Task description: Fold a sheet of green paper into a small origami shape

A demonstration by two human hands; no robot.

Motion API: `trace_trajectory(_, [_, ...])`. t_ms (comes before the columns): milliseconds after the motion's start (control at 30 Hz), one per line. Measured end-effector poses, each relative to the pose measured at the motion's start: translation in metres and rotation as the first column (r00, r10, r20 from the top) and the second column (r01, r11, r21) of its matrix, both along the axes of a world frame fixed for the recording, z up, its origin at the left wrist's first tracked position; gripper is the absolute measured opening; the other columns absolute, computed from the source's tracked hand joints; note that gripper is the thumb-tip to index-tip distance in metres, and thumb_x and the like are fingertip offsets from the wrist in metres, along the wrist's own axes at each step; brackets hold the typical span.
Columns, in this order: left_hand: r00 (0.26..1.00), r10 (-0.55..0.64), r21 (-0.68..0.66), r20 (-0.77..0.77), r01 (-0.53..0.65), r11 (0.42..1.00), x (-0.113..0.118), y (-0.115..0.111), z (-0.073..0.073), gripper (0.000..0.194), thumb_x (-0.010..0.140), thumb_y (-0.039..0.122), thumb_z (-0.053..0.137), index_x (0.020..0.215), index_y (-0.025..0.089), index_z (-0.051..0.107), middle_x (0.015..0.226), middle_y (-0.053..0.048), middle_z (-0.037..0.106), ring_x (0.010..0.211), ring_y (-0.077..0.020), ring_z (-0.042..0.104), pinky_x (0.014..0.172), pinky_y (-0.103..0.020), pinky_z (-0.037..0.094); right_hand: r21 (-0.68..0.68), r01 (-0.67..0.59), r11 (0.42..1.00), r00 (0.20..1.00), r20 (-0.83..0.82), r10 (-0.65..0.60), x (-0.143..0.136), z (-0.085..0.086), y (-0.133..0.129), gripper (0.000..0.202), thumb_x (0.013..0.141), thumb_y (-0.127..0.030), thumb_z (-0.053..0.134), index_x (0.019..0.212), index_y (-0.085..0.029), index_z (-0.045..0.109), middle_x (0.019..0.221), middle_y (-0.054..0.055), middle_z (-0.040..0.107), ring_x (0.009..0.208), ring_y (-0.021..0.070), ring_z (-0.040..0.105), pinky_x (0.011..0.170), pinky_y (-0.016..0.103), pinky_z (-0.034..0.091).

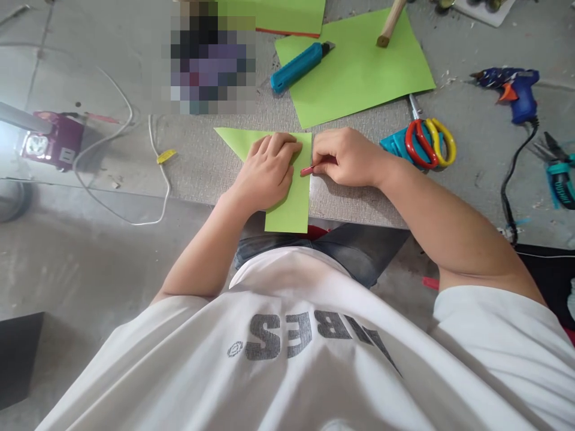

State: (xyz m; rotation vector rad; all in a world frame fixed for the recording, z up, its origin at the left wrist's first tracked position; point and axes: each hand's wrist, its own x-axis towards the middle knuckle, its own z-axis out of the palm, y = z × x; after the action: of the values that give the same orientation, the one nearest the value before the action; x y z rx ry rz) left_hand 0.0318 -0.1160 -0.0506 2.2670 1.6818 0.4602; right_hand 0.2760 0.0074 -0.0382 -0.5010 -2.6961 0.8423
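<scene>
A light green sheet of paper (pixel 287 212), apparently folded, lies at the table's front edge. Its pointed corner reaches out to the left and its lower end sticks out past the edge. Pressed flat on top of it is my left hand (pixel 268 170), fingers lightly spread. At the paper's right side, my right hand (pixel 345 157) pinches a slim red stick-like tool (pixel 306 171). One end of the tool pokes out over the paper's right margin; my fingers hide most of the rest, so I cannot tell its kind.
Beyond the hands, a teal utility knife (pixel 296 67) and a wooden stick (pixel 390 24) rest on another green sheet (pixel 354 78). Scissors with red and yellow handles (pixel 421 143), a blue glue gun (pixel 516 90) and pliers (pixel 561 173) are to the right. A white cable (pixel 155 143) loops at left.
</scene>
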Motion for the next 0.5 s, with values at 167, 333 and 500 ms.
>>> trace_trajectory(167, [1.000,0.020,0.013,0.017,-0.020,1.000,-0.003,0.001,-0.004,0.055,0.115,0.031,0.040,0.165,0.028,0.063,0.176,-0.018,0.064,0.168,-0.0428,0.059,0.143,-0.073,0.043,0.040,-0.078,0.996,0.997,-0.006,0.078,0.000,0.000,-0.011,0.015,0.106,-0.027,0.074,0.091,-0.023,0.075,0.097,0.006,0.078,0.092,0.0253,0.066,0.088,0.043,0.044])
trace_trajectory(333, [0.997,0.070,0.002,0.040,-0.070,0.998,-0.016,0.008,-0.006,0.060,0.114,0.041,0.045,0.172,0.035,0.059,0.179,-0.015,0.061,0.171,-0.0462,0.056,0.147,-0.079,0.038,0.164,0.044,0.985,0.999,-0.019,-0.042,-0.001,0.002,-0.004,0.022,0.116,-0.036,0.069,0.100,-0.026,0.081,0.104,0.008,0.082,0.103,0.0313,0.071,0.099,0.050,0.044])
trace_trajectory(500, [0.997,0.061,-0.025,0.044,-0.060,0.998,-0.028,0.010,-0.004,0.066,0.113,0.050,0.048,0.179,0.042,0.050,0.183,-0.010,0.058,0.175,-0.0442,0.051,0.151,-0.079,0.034,0.164,0.100,0.981,0.994,0.033,-0.107,-0.011,-0.002,0.003,0.028,0.118,-0.044,0.069,0.098,-0.029,0.081,0.104,0.007,0.082,0.105,0.0323,0.071,0.097,0.051,0.047])
